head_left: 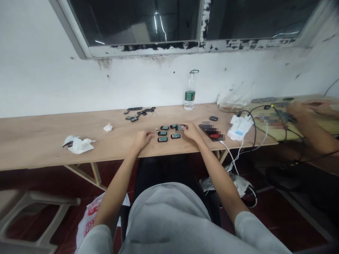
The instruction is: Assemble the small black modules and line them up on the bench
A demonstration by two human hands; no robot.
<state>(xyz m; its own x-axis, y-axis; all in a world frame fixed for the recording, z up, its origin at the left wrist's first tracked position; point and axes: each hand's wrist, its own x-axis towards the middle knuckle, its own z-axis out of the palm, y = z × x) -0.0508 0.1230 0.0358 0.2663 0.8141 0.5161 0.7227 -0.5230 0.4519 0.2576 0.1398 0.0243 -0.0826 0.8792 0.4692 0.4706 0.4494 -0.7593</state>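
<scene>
My right hand (190, 131) pinches a small dark piece with a grey-green flat face (179, 128) just above the table, at the right of a small group. My left hand (143, 138) rests on the wood at the left of that group, fingers curled in; whether anything is between them is hidden. Between the hands lie several small black oval cases with grey-green panels, among them a front case (162, 139), a right case (175, 135) and a back case (164, 127). Tiny pale bits (157, 129) lie beside them, too small to name.
Farther back is a pile of black pieces (140, 113). A water bottle (189, 93) stands by the wall. Crumpled tissue (78, 144) lies left; a phone (211, 132) and a white power strip (240, 127) with cables lie right. Another person's arm (309, 123) reaches over the neighbouring table.
</scene>
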